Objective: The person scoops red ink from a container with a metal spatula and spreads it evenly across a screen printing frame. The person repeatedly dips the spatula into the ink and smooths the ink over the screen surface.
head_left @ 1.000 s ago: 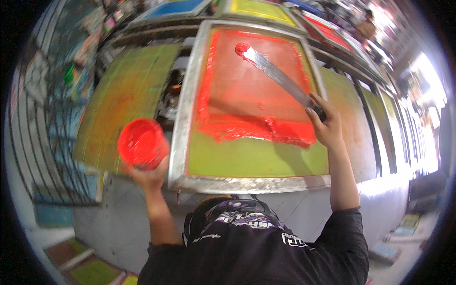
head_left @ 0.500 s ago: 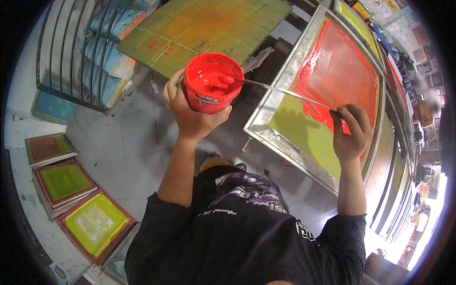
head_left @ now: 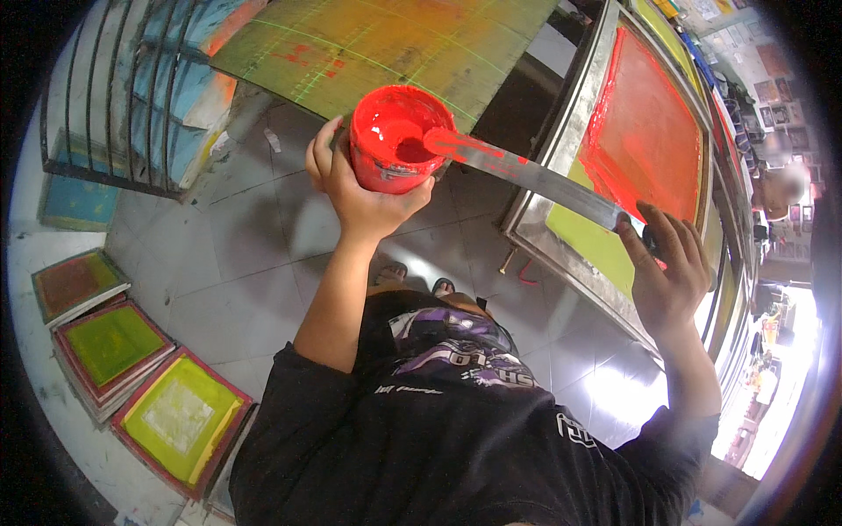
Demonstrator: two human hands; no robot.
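Observation:
My left hand [head_left: 368, 206] is wrapped round a red plastic tub [head_left: 393, 178], held up with its mouth toward me. Glossy red ink [head_left: 381, 130] lines the inside. In my right hand [head_left: 668, 276] is an ink spatula [head_left: 548, 182] with a long flat metal blade; the fingers hide most of its handle. The blade's red-coated tip lies over the tub's right rim. Behind the blade stands a metal-framed printing screen [head_left: 561, 149], its mesh spread with red ink [head_left: 653, 131] above a yellow-green area [head_left: 595, 250].
Ahead is a green-and-orange stained board [head_left: 386, 53] with grid lines. Several small framed screens [head_left: 180, 416] lie at the lower left. A dark metal rack [head_left: 114, 105] stands at the upper left, and more large screens line the right side.
The spatula has turned from edge-on to showing its flat face, with its tip at the tub's rim. My right hand has shifted right and down. The large screen sits farther right in view.

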